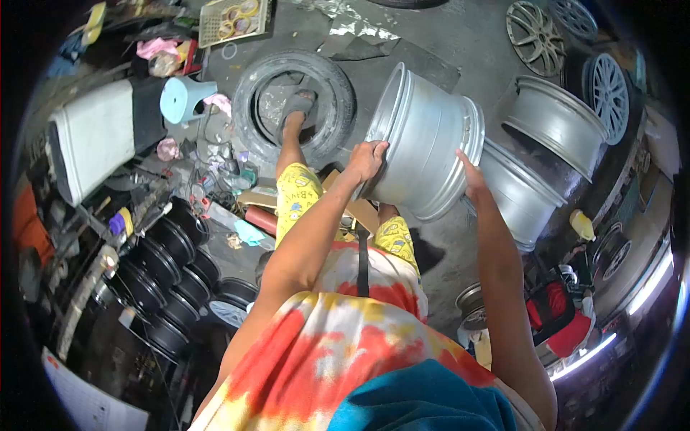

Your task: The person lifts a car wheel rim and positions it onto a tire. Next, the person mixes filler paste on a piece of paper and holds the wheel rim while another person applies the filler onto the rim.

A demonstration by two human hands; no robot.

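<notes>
Between my two hands is a wide silver wheel rim, tilted with its open side to the left. My left hand is closed on its left edge, while my right hand grips the right edge, with some of its fingers hidden behind the metal. Two more silver rim barrels lie just to the right, a nearer one partly covered by the held rim and a farther one. On the floor left of the rim lies a black tyre, with my sandaled foot inside its ring.
Spoked wheels lie at the upper right. A light blue stool and a crate with tape rolls are at the upper left. Litter covers the floor beside my leg, and black rims are stacked at lower left.
</notes>
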